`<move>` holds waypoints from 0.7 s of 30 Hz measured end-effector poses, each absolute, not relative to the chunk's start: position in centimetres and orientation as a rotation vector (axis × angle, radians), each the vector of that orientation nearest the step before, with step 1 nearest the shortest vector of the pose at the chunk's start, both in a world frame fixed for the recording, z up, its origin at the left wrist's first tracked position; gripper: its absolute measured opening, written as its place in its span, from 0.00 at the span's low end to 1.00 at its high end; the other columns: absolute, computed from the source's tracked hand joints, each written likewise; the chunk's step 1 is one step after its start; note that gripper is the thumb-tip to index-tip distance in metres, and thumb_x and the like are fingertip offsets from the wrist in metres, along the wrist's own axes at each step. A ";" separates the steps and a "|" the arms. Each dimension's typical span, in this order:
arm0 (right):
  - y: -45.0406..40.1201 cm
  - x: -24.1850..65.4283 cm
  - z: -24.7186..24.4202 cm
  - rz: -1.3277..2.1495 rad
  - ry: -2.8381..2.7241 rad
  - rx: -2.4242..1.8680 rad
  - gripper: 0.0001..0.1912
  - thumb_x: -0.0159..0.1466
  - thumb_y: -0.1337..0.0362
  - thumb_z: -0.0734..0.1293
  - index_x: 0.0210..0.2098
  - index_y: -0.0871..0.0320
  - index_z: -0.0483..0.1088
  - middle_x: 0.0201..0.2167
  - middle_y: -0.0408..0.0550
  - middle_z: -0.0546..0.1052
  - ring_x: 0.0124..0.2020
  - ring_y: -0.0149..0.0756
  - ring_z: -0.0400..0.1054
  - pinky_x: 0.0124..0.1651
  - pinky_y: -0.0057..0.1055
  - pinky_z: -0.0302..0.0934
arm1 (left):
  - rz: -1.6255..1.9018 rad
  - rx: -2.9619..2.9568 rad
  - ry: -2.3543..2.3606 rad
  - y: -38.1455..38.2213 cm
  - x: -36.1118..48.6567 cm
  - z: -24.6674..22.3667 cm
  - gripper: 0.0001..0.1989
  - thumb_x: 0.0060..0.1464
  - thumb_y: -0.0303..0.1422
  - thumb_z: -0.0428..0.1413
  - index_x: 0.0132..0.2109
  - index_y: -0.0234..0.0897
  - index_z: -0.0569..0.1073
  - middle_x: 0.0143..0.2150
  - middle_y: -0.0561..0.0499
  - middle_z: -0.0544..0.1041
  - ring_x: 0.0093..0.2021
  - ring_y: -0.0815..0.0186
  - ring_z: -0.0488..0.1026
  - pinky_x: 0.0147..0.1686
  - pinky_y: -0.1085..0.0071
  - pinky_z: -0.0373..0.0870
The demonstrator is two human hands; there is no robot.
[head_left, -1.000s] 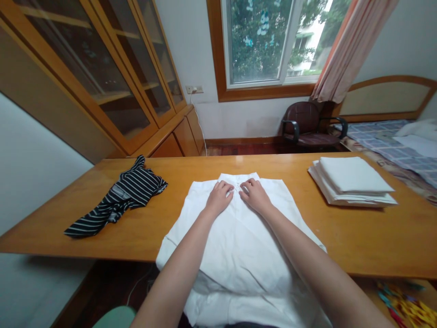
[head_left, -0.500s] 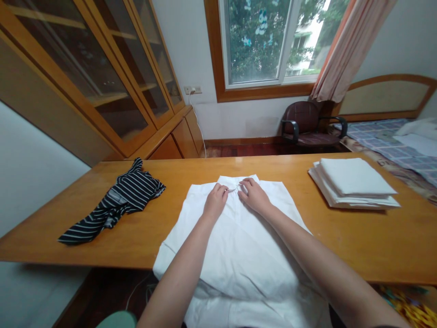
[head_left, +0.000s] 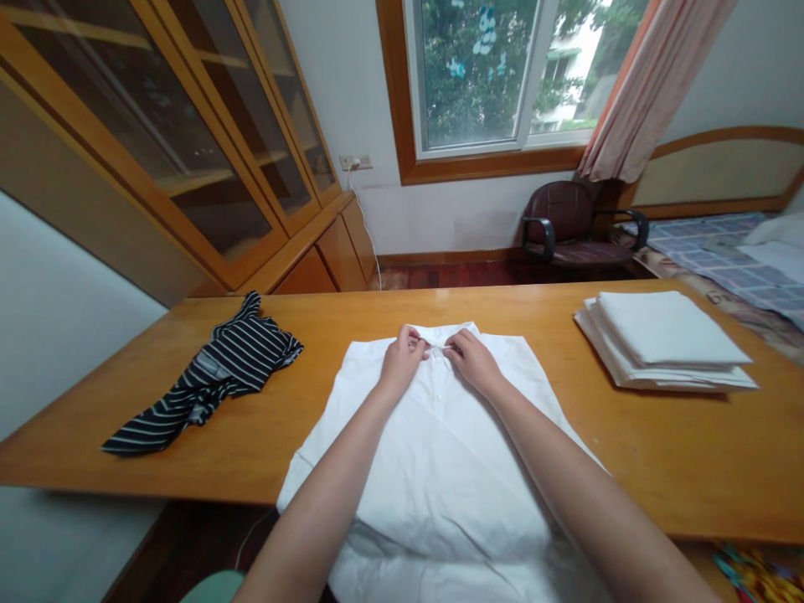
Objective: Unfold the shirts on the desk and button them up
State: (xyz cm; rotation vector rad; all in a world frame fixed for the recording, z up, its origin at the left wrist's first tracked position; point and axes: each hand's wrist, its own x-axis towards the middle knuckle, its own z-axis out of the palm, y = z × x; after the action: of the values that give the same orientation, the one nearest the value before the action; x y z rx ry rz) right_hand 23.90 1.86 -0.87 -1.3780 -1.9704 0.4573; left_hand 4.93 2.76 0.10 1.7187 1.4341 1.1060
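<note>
A white shirt (head_left: 433, 469) lies front up on the wooden table, its collar at the far end and its lower part hanging over the near edge toward me. My left hand (head_left: 402, 360) pinches the left side of the shirt just below the collar. Opposite it, my right hand (head_left: 471, 356) has its fingers closed on the right side of the neck opening. The two hands are a small gap apart, with cloth bunched between the fingertips. A front placket runs down below them. Any button under the fingers is too small to make out.
Left on the table (head_left: 339, 419) lies a crumpled black-and-white striped garment (head_left: 232, 360). A stack of folded white cloths (head_left: 666, 339) sits at the right. Beyond are a glass-door cabinet (head_left: 207, 126), an armchair (head_left: 565, 222) and a bed (head_left: 709, 239). A pale green round object (head_left: 213, 586) shows below the near edge.
Both hands have shifted slightly at the neck opening, the left fingers curling more around the cloth. More of the placket shows between them. The view has tilted a little.
</note>
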 end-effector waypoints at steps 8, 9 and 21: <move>3.2 24.2 -1.7 0.514 -1.958 -1.295 0.02 0.66 0.68 0.67 0.38 0.57 0.72 0.38 0.45 0.70 0.40 0.35 0.66 0.45 0.29 0.60 | 1.157 2.030 1.303 3.5 6.1 -1.0 0.07 0.56 0.30 0.57 0.41 0.40 0.66 0.39 0.50 0.75 0.36 0.66 0.74 0.37 0.70 0.71; 3.3 24.2 -1.6 0.517 -1.960 -1.288 0.02 0.66 0.68 0.67 0.38 0.57 0.72 0.38 0.45 0.70 0.40 0.35 0.66 0.45 0.29 0.60 | 1.137 2.041 1.291 3.5 5.9 -1.0 0.05 0.56 0.30 0.57 0.39 0.39 0.67 0.37 0.51 0.75 0.35 0.66 0.74 0.37 0.70 0.70; 2.5 23.8 -0.5 0.478 -1.966 -1.249 0.04 0.66 0.68 0.65 0.38 0.55 0.72 0.40 0.47 0.71 0.41 0.36 0.67 0.44 0.31 0.62 | 1.021 2.033 1.195 3.8 4.7 -0.4 0.05 0.57 0.32 0.57 0.35 0.37 0.76 0.38 0.49 0.76 0.39 0.64 0.74 0.39 0.70 0.71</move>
State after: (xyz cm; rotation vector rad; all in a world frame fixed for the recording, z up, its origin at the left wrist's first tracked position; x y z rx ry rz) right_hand 23.85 2.50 -0.53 -1.2492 -1.9664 0.4779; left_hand 4.68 3.77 -0.43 2.0333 1.1953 1.0215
